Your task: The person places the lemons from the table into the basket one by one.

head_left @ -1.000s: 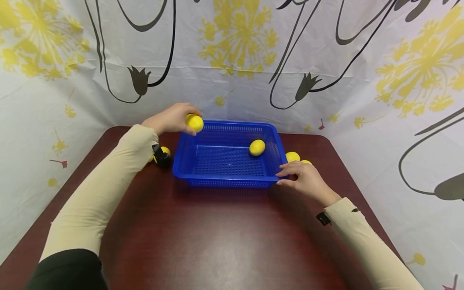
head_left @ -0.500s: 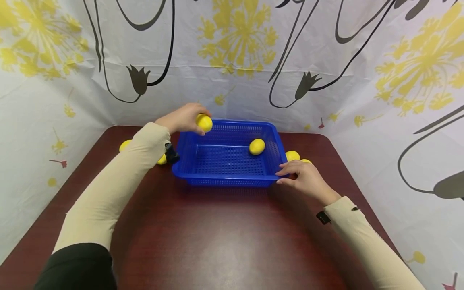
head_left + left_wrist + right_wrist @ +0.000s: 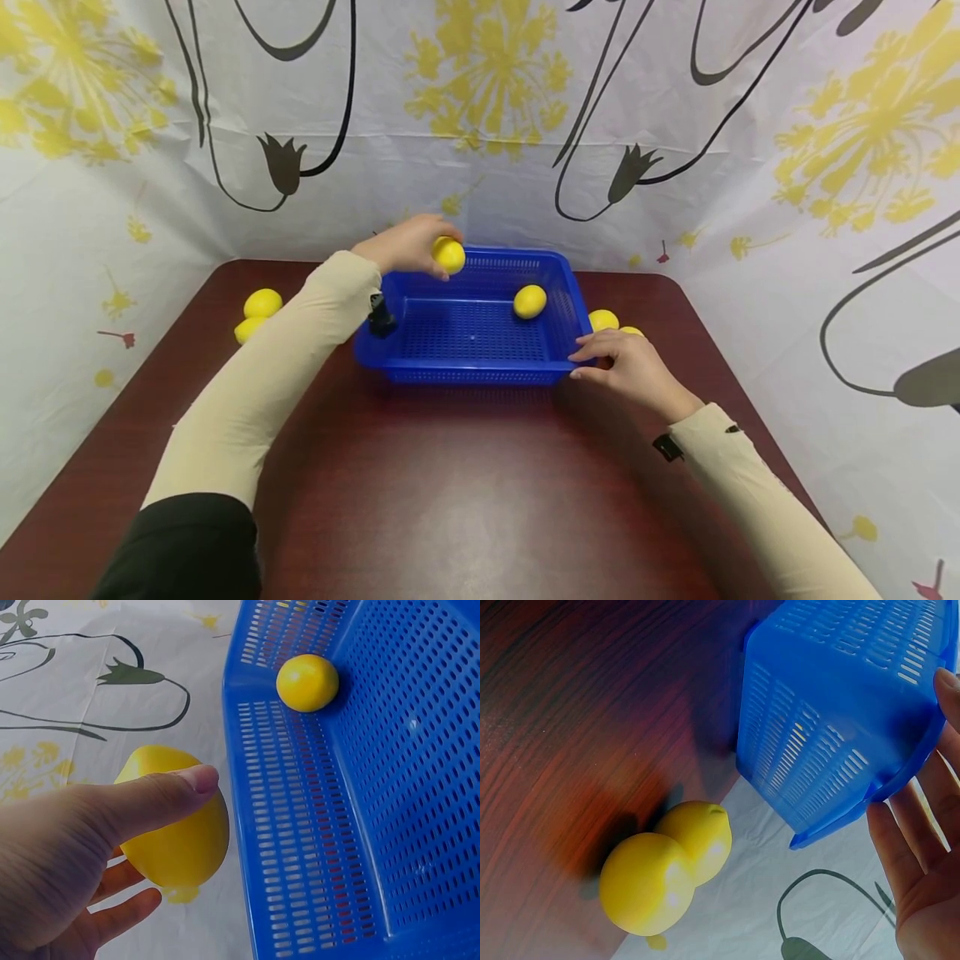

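The left hand (image 3: 411,244), fingers curled round a yellow lemon (image 3: 450,257), has moved rightward along the far rim of the blue basket (image 3: 472,367) near the counter's (image 3: 465,475) back edge (the right hand (image 3: 636,367) pinches the basket's near right corner), leaving the lemon not yet inside.

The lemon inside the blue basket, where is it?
In the head view, the lemon sits inside the blue basket, near its far right corner.
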The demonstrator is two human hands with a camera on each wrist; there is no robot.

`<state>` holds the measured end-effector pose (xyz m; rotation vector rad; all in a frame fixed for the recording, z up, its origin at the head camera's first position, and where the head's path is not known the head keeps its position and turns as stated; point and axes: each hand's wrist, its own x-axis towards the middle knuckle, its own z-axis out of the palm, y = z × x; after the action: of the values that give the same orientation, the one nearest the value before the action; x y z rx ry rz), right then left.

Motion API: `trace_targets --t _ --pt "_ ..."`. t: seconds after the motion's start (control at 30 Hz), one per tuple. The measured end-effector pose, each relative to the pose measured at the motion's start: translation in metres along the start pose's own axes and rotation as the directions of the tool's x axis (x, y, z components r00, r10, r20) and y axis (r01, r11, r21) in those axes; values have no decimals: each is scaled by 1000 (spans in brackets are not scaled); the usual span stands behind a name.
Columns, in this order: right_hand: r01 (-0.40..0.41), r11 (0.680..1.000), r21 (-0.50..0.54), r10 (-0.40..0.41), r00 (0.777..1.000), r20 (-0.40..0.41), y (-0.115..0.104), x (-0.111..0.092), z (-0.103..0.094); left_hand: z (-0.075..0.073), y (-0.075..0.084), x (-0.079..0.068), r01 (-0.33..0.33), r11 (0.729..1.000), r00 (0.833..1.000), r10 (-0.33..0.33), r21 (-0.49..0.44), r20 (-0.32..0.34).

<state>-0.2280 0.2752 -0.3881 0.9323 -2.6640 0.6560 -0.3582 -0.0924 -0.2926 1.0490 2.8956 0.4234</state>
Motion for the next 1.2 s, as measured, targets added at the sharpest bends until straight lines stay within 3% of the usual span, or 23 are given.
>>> trace_targets --t 0.57,0.87,1.2 --pt "-4 1000 11 4 1000 -7 0 2 -1 8 7 25 -12 1000 1000 12 -5 -6" --pt "5 1000 4 -5 1000 -28 3 0 0 15 11 37 -66 998 998 66 -3 -3" --pt "16 1000 9 -16 999 -37 3 1 4 28 12 49 -80 997 997 80 3 -5"
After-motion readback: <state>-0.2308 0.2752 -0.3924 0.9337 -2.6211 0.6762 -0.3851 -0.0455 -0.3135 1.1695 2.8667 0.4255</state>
